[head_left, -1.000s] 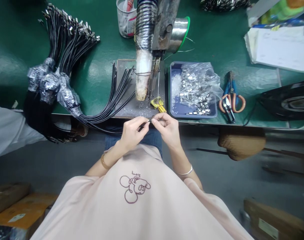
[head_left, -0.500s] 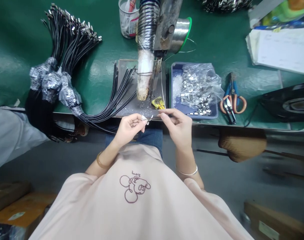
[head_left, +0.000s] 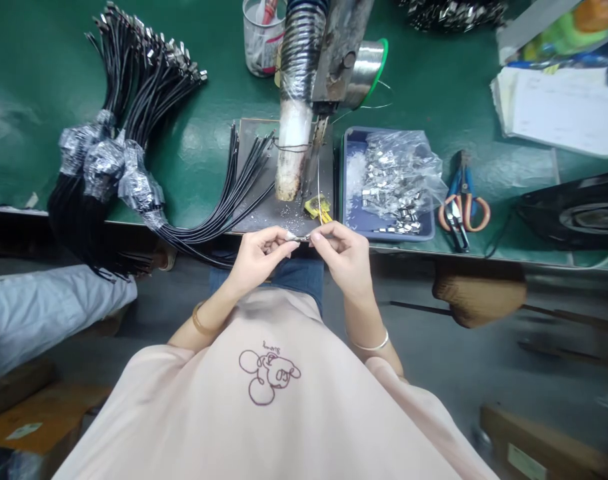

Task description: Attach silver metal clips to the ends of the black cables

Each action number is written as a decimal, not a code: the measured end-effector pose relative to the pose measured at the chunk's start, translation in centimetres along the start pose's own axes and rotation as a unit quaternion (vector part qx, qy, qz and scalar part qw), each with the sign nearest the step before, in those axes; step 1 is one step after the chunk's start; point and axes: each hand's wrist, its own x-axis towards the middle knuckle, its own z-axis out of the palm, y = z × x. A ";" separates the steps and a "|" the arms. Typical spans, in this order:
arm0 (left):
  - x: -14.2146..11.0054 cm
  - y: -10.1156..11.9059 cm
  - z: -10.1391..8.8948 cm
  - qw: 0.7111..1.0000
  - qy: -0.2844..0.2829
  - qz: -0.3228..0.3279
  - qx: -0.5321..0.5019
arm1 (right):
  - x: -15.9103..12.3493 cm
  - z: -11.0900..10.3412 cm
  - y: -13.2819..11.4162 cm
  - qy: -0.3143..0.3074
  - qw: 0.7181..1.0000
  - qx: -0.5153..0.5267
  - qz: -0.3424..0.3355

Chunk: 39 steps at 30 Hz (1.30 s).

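My left hand (head_left: pixel 265 257) is closed in a pinch, with a small silvery metal connector (head_left: pixel 302 238) sticking out between thumb and forefinger. From the other side my right hand (head_left: pixel 343 257) meets it, thumb and forefinger pressed together at the connector's right end. Whatever those right fingertips hold is too small to make out. Both hands are just in front of the table edge, below a dark grey board (head_left: pixel 257 217). A bundle of black cables (head_left: pixel 209 223) lies on the board to the left, and a yellow piece (head_left: pixel 317 207) lies behind my fingertips.
Over the board hangs a hose with a white nozzle (head_left: pixel 290 143), beside a metal arm and a solder wire spool (head_left: pixel 367 73). A blue tray (head_left: pixel 341 180) of metal connectors, pliers (head_left: pixel 461 200) and papers (head_left: pixel 559 110) lie rightward. Tied cable bundles (head_left: pixel 104 160) lie left, near another person's sleeve (head_left: pixel 59 307).
My right hand has moved left and slightly down, so its fingertips now meet the connector in my left hand. The left hand has barely moved. The other person's sleeve has shifted downward.
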 end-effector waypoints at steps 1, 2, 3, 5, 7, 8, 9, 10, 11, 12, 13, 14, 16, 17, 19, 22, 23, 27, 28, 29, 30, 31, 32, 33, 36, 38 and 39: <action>0.0 0.1 0.0 1.000 -0.003 0.001 0.007 | -0.1 0.0 -0.1 0.004 1.000 -0.005 0.002; 0.1 0.2 -0.1 1.000 -0.007 0.002 0.009 | -0.1 0.1 -0.1 0.006 1.000 -0.009 0.003; 0.1 0.2 -0.1 1.000 -0.010 0.004 0.008 | -0.2 0.1 -0.1 0.007 1.000 -0.011 0.004; 0.2 0.4 -0.1 1.000 -0.015 0.007 0.002 | -0.2 0.1 -0.2 0.006 1.000 -0.015 0.006; 0.3 0.3 -0.1 1.000 -0.014 0.009 -0.002 | -0.3 0.2 -0.2 0.006 1.000 -0.017 0.007; 0.3 0.3 -0.1 1.000 -0.013 0.008 -0.005 | -0.3 0.2 -0.1 0.007 1.000 -0.017 0.007; 0.3 0.2 -0.1 1.000 -0.011 0.007 -0.008 | -0.3 0.2 -0.1 0.009 1.000 -0.018 0.006; 0.3 0.2 -0.1 1.000 -0.011 0.005 -0.012 | -0.3 0.2 -0.1 0.012 1.000 -0.018 0.005; 0.3 0.1 0.0 1.000 -0.010 0.003 -0.017 | -0.3 0.3 0.0 0.013 1.000 -0.020 0.004; 0.3 0.0 0.0 1.000 -0.009 0.001 -0.022 | -0.3 0.3 0.0 0.014 1.000 -0.022 0.001; 0.3 0.0 0.0 1.000 -0.009 -0.001 -0.027 | -0.2 0.4 0.1 0.012 1.000 -0.025 -0.001; 0.3 0.0 0.0 1.000 -0.010 -0.001 -0.030 | -0.2 0.4 0.1 0.011 1.000 -0.029 -0.006; 0.3 0.1 0.1 0.999 -0.015 -0.002 -0.033 | -0.2 0.4 0.3 0.018 0.999 -0.043 -0.017; 0.3 0.1 0.0 0.999 -0.019 -0.004 -0.034 | -0.2 0.3 0.3 0.030 0.998 -0.049 -0.026; 0.4 0.2 0.0 0.999 -0.026 -0.011 -0.037 | -0.3 0.2 0.4 0.072 0.994 -0.046 -0.062; 0.5 0.1 -0.1 0.998 -0.027 -0.023 -0.044 | -0.6 0.0 0.5 0.139 0.983 -0.015 -0.117; 0.5 0.1 -0.1 0.998 -0.026 -0.025 -0.045 | -0.8 0.0 0.5 0.150 0.981 -0.010 -0.124; 0.5 -0.1 -0.1 0.998 -0.023 -0.028 -0.047 | -1.7 0.0 0.5 0.138 0.978 -0.049 -0.145; 0.5 -0.1 -0.1 0.998 -0.024 -0.027 -0.047 | -1.8 0.1 0.6 0.129 0.975 -0.066 -0.166; 0.5 0.0 0.0 0.998 -0.025 -0.026 -0.048 | -2.0 0.2 0.7 0.120 0.970 -0.086 -0.192; 0.5 0.0 0.0 0.998 -0.027 -0.024 -0.048 | -2.0 0.2 0.8 0.109 0.964 -0.108 -0.219; 0.5 0.0 0.0 0.998 -0.028 -0.023 -0.049 | -2.1 0.3 0.9 0.100 0.955 -0.131 -0.246; 0.5 0.0 0.1 0.998 -0.028 -0.022 -0.051 | -2.0 0.4 1.1 0.091 0.947 -0.153 -0.268; 0.4 0.0 0.1 0.998 -0.026 -0.021 -0.052 | -2.0 0.4 1.2 0.085 0.939 -0.173 -0.286; 0.4 -0.1 0.2 0.998 -0.020 -0.026 -0.056 | -1.8 0.7 1.6 0.081 0.928 -0.189 -0.311; 0.4 -0.1 0.2 0.997 -0.026 -0.033 -0.058 | -1.8 0.8 1.7 0.080 0.929 -0.172 -0.318; 0.4 -0.2 0.2 0.997 -0.030 -0.035 -0.059 | -1.7 0.8 1.7 0.075 0.930 -0.163 -0.321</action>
